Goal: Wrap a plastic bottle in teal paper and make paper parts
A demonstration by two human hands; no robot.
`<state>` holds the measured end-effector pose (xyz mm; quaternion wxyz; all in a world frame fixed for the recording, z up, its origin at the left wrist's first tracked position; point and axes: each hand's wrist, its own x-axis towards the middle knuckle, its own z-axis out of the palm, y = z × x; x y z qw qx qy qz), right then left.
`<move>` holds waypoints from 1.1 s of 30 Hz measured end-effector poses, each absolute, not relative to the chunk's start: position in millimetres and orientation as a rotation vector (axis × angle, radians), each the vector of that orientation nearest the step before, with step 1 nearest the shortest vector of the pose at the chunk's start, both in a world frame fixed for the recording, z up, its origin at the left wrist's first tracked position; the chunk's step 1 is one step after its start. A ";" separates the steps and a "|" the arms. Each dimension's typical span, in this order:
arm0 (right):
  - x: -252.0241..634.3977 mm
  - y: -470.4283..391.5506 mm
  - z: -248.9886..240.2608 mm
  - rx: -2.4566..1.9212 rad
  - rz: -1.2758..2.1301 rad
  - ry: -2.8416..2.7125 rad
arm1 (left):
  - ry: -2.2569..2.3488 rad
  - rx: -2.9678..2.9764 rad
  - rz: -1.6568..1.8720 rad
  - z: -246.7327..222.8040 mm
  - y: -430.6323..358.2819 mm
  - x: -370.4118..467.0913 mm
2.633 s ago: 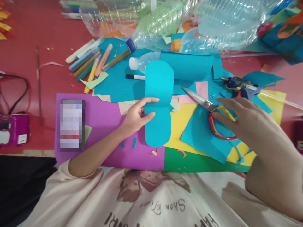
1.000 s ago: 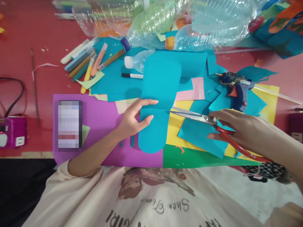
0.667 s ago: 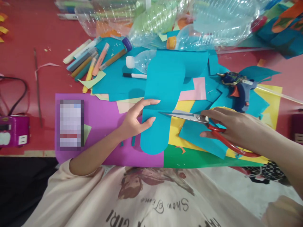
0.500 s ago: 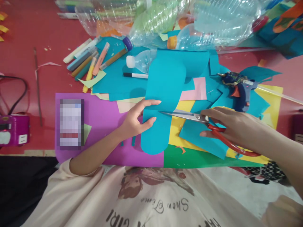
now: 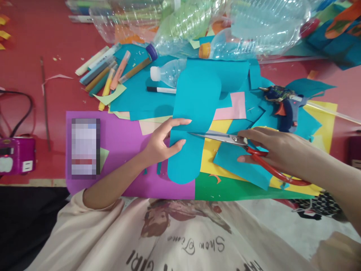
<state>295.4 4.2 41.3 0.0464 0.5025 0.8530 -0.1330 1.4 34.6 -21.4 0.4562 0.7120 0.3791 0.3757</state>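
A long blue paper piece point(image 5: 194, 98) with rounded ends lies across the middle of the work area. My left hand point(image 5: 163, 141) holds its left edge, with thumb and forefinger spread on top and the other fingers partly hidden. Red-handled scissors point(image 5: 222, 137) are in my right hand point(image 5: 278, 150), their blades pointing left over the paper, tip near my left fingertips. Beneath the paper are a purple sheet point(image 5: 126, 131), a green sheet point(image 5: 225, 190) and a yellow sheet point(image 5: 210, 154). Pink paper point(image 5: 238, 107) lies just to the right.
Clear plastic bottles point(image 5: 254, 41) fill the back. Markers point(image 5: 103, 71) lie at the back left. A glue gun point(image 5: 289, 109) rests at the right among blue scraps. A phone point(image 5: 84, 146) lies at the left, and a purple case point(image 5: 18, 156) stands beyond it on the red surface point(image 5: 59, 94).
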 end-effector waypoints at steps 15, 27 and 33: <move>298.7 3.7 39.5 1.479 -0.313 2.721 | 0.872 1.811 0.936 -28.7 37.2 0.7; 305.6 4.3 36.5 1.404 -0.245 2.788 | 0.878 1.809 0.913 -30.2 37.1 1.6; 306.9 8.5 39.0 1.382 -0.366 2.746 | 0.858 1.808 0.906 -31.0 36.9 2.3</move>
